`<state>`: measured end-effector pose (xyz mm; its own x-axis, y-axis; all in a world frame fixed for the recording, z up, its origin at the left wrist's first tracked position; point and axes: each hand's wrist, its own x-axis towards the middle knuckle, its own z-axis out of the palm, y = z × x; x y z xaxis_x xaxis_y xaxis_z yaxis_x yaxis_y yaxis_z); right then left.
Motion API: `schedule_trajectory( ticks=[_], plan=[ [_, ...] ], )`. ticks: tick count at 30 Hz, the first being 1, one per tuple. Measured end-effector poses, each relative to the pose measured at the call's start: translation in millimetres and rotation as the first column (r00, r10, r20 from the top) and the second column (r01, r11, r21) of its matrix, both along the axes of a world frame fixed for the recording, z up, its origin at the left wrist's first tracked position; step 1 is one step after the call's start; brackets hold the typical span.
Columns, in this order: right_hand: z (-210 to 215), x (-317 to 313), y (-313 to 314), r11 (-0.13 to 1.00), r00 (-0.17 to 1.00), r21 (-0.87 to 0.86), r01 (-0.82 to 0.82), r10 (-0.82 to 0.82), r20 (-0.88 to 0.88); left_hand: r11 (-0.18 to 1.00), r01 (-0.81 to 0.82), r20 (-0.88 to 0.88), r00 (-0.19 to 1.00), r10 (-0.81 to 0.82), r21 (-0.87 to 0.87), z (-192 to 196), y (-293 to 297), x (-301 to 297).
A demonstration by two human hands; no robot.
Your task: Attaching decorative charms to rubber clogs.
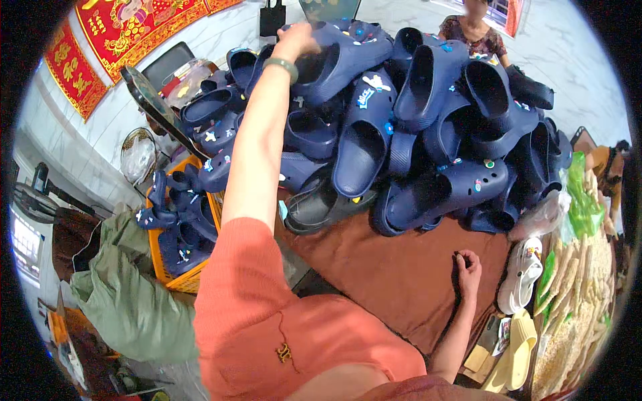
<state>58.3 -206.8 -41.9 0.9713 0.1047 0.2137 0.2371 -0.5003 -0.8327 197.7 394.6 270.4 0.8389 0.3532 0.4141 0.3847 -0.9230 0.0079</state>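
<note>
Your left hand [299, 41], green bangle [281, 65] at its wrist, is at top centre of the frame, over a navy clog [361, 55] at the crest of the pile. Fingers blurred; cannot tell whether they grip it. Your right hand [469, 267], right of centre, is released, fingers loosely curled above the brown cloth [394, 274]. Black clog [313, 208] at the pile's lower edge, centre. Orange crate [159, 259] at left holds smaller navy clogs [194, 230]. White clog [519, 279] at right; yellow slipper [521, 341], lower right.
</note>
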Motion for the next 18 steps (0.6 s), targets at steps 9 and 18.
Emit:
schedule_trajectory(
  ticks=[9, 18],
  plan=[
    [-15.0, 7.4, -15.3, 0.996, 1.0, -0.087, 0.003, -0.001, 0.031, 0.908, 0.147, 0.75, 0.52, -0.408, 0.392, -63.2, -25.0, -61.0],
    [-25.2, -4.6, -22.3, 0.997, 0.996, -0.025, 0.069, -0.068, 0.058, 0.625, 0.445, 0.545, 0.309, -0.779, 0.641, -56.8, -116.9, -157.1]
  ],
)
